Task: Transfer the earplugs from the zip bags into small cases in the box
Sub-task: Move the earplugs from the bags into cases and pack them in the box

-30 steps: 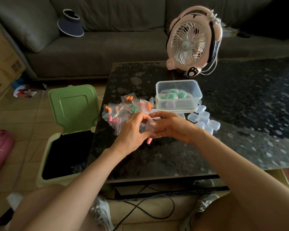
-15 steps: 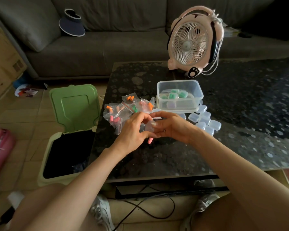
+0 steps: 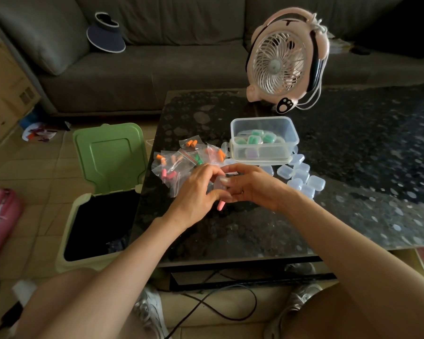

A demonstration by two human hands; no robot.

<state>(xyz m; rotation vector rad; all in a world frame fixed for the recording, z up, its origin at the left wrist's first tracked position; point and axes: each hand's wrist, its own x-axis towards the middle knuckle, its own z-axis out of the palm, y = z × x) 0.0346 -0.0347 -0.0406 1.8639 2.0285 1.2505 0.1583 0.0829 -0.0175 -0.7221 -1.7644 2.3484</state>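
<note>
Two hands: left hand [image 3: 196,189] and right hand [image 3: 252,189] curled together, clear case [image 3: 219,185] pinched between them.
Pink earplug [image 3: 221,206]: seen just below fingers.
Zip bags [image 3: 181,162]: 10 o'clock of hands.
Box [image 3: 262,119]: 1 o'clock.

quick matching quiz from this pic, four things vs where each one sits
1 dark blue sun visor
2 pink round desk fan
3 green plastic bin
4 empty clear small cases

a on the floor left of the black table
b on the grey sofa
c near right of the clear plastic box
d at the table's far edge

Pairs: 1-b, 2-d, 3-a, 4-c
</note>
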